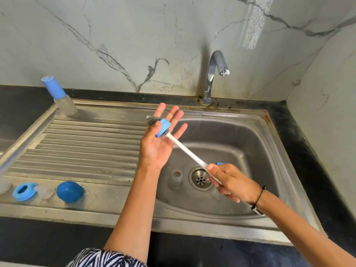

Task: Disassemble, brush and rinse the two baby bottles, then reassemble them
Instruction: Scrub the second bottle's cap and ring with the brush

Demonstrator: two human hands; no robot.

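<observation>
Left hand (157, 145): fingers spread, palm behind blue ring (163, 127)
Right hand (229, 182): grips brush (185, 149) handle
Blue ring: threaded on brush bristles, above sink (250, 151)
Bottle (175, 179): in basin beside drain (200, 178)
Capped bottle (59, 96): upright, sink's back-left corner

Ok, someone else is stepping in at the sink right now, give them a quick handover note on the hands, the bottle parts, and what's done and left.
Left hand: open, palm up, behind a blue collar ring threaded on the bottle brush.
Right hand: grips the brush handle over the sink.
Parts: one bare bottle body stands in the basin by the drain. On the drainboard: a second blue ring, a blue cap, a clear teat between them. The other bottle stands capped at the back.
Done: one bottle apart, ring being brushed.
Left: remaining brushing, rinsing, the capped bottle, reassembly. Tap is off.
</observation>
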